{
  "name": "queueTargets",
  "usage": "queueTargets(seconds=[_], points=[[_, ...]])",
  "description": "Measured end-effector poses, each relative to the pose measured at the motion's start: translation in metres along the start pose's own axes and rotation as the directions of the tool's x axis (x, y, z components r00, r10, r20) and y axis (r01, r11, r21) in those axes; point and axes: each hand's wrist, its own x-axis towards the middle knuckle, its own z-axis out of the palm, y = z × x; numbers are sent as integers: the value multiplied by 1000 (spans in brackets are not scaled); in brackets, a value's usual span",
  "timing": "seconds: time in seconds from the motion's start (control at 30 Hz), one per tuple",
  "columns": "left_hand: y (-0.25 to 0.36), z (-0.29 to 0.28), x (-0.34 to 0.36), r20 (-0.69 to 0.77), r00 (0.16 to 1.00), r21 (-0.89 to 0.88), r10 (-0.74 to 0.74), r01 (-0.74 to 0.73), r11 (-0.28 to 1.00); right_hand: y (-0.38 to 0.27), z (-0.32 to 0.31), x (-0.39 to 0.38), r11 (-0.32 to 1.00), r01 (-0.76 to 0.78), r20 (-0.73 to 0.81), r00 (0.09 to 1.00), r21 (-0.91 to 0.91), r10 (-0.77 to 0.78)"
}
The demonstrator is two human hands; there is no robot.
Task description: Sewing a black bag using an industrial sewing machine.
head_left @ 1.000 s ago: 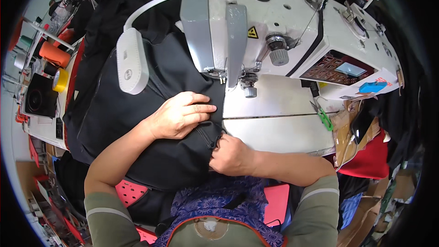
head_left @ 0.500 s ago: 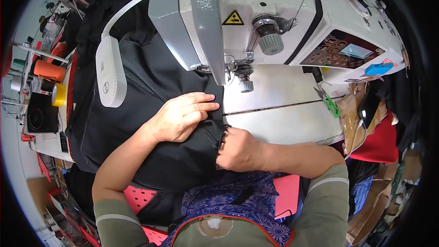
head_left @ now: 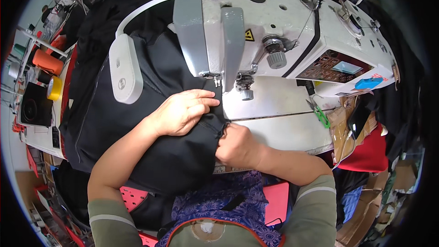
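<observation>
My left hand (head_left: 182, 113) lies on black fabric (head_left: 105, 128), fingers extended toward its right edge, just below the sewing machine's presser foot (head_left: 217, 82). Lower and to the right, my right hand (head_left: 238, 145) grips the same fabric by a bunched, seamed edge, its fingertips mostly hidden. The white sewing machine (head_left: 192, 32) stands over the fabric, with a pale metal bed (head_left: 265, 100) to the right of the cloth. A white lamp (head_left: 125, 68) on a bent neck hangs over the fabric at the left.
Green scissors (head_left: 321, 118), brown packing material (head_left: 343, 135) and a dark phone (head_left: 356, 119) lie at the right, near red cloth (head_left: 366, 155). A side table at the left holds an orange spool (head_left: 48, 61), yellow tape (head_left: 54, 88) and a black boxy device (head_left: 34, 105).
Both hands and the fabric edge between them have shifted slightly forward, toward the presser foot. My grip is unchanged. The view also shifts a little between frames.
</observation>
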Motion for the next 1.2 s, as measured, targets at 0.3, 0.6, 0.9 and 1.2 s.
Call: queueTargets(seconds=[0.3, 0.6, 0.9, 1.2], points=[[30, -17, 5, -36, 994, 296, -102, 108, 949, 13, 5, 2, 984, -23, -128, 991, 176, 46], [192, 30, -95, -270, 883, 336, -384, 460, 822, -98, 7, 3, -11, -446, 427, 851, 895, 307], [179, -90, -84, -422, 897, 731, -135, 424, 534, -143, 61, -64, 169, -466, 312, 778, 868, 545], [186, -4, -106, -7, 880, 426, -474, 432, 795, -141, 105, -65, -252, -447, 497, 600, 858, 627]])
